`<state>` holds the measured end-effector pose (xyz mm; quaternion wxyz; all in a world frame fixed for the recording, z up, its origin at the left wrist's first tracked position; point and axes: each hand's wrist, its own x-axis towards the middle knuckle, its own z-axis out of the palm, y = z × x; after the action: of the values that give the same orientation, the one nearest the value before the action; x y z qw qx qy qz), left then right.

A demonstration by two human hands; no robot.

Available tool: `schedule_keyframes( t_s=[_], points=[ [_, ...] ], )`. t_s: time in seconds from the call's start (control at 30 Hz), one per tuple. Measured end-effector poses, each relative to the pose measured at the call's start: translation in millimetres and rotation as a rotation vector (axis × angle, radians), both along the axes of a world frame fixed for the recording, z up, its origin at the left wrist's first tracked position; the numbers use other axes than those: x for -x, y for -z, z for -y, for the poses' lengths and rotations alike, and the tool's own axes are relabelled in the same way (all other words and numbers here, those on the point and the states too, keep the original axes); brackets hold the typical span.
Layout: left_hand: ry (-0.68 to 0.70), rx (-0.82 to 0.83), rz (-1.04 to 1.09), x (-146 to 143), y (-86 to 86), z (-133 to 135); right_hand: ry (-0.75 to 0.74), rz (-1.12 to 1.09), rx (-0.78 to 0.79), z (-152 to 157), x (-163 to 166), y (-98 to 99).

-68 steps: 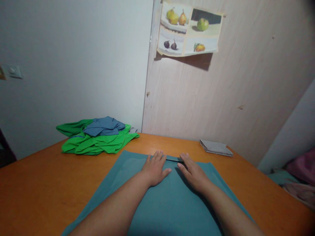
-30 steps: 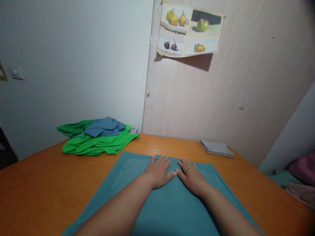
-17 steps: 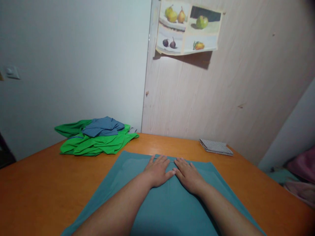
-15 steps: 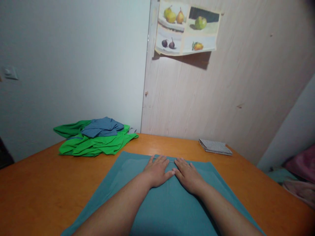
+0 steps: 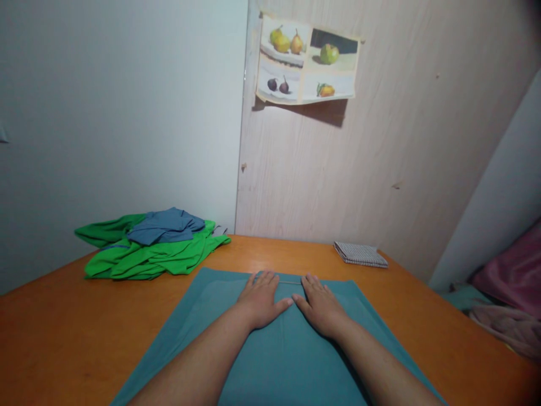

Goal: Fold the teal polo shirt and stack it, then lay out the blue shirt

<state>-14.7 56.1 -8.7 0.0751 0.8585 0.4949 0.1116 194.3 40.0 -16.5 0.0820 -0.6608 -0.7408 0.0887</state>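
Observation:
A teal garment (image 5: pixel 291 361), perhaps a shirt, lies spread flat on the orange-brown table (image 5: pixel 54 338). Its far edge shows a thin pale line, partly covered by my fingers. My left hand (image 5: pixel 261 301) rests palm down on the cloth near that edge, fingers stretched forward and thumb pointing right. Beside it, my right hand (image 5: pixel 320 307) also presses flat on the fabric, its thumb toward the left one. A small gap separates the two thumbs. Neither hand grips anything. The near end of the garment runs out of view below.
A rumpled pile of green clothes (image 5: pixel 156 259) with a blue-grey cloth (image 5: pixel 167 225) on top sits at the back left. At the back right is a folded striped cloth (image 5: pixel 361 255). Fruit pictures (image 5: pixel 307 62) hang on the wall. Pink fabric (image 5: pixel 511 270) shows at far right.
My hands have slid apart a little; the thumbs, close together before, now have a gap between them. The whole view has shifted slightly. The garment stays flat.

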Motion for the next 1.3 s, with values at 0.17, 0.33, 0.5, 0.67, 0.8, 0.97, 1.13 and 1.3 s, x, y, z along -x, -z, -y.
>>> schedule_keyframes(
  t_s=[0.17,0.33,0.5,0.67,0.8,0.97,1.13,1.3],
  points=[
    [-0.04,0.032,0.005,0.5,0.0,-0.4,0.014,0.016,0.002,1.2,1.3,-0.8],
    [-0.039,0.04,0.004,1.9,-2.1,0.8,0.019,0.021,0.013,0.5,0.9,0.3],
    [-0.036,0.037,0.005,2.6,-2.1,0.6,0.068,0.032,0.021,-3.1,-2.7,3.1],
    [-0.04,0.028,0.006,2.0,1.4,-1.6,0.099,0.038,0.013,-4.5,-6.4,4.7],
    [-0.056,0.037,0.021,1.0,2.3,-0.5,0.098,0.055,0.003,-7.0,-9.6,9.5],
    [-0.085,0.066,0.031,0.6,-1.4,3.2,0.093,0.097,-0.036,-13.0,-15.5,21.9],
    [-0.15,0.097,0.03,3.4,-2.3,3.8,0.079,0.109,-0.092,-15.5,-19.8,32.0],
    [-0.197,0.096,0.052,6.7,2.2,2.3,0.073,0.123,-0.122,-17.7,-22.7,38.5]
  ],
)
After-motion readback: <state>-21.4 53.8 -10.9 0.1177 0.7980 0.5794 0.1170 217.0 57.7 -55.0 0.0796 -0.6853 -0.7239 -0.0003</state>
